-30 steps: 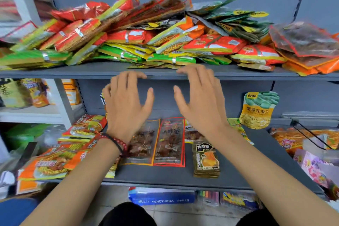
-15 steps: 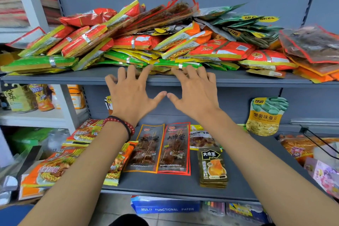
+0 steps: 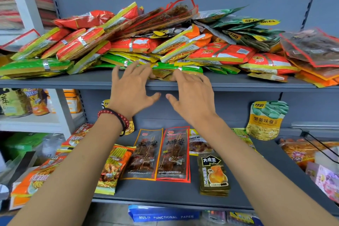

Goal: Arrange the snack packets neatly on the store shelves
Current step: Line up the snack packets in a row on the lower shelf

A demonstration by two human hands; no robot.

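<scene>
A messy heap of snack packets [image 3: 139, 42], red, green, yellow and orange, covers the upper grey shelf [image 3: 55, 82]. My left hand [image 3: 131, 90], with a red bead bracelet on its wrist, and my right hand [image 3: 192, 93] reach side by side over that shelf's front edge. Fingers of both are spread and straight, the tips touching the green and yellow packets [image 3: 165, 71] at the foot of the heap. Neither hand holds anything. On the lower shelf [image 3: 165, 192] lie two flat skewer packets [image 3: 161, 154] and a dark packet [image 3: 213, 174].
A green bean pouch [image 3: 266, 119] leans against the lower shelf's back wall. More packets lie at the lower left [image 3: 36, 178] and right [image 3: 302, 150]. A white rack [image 3: 62, 108] stands to the left. A blue paper ream [image 3: 165, 214] sits below.
Both hands have risen from in front of the shelf's edge and moved forward onto the upper shelf, closer together, fingertips now against the packets. The view has tilted slightly.
</scene>
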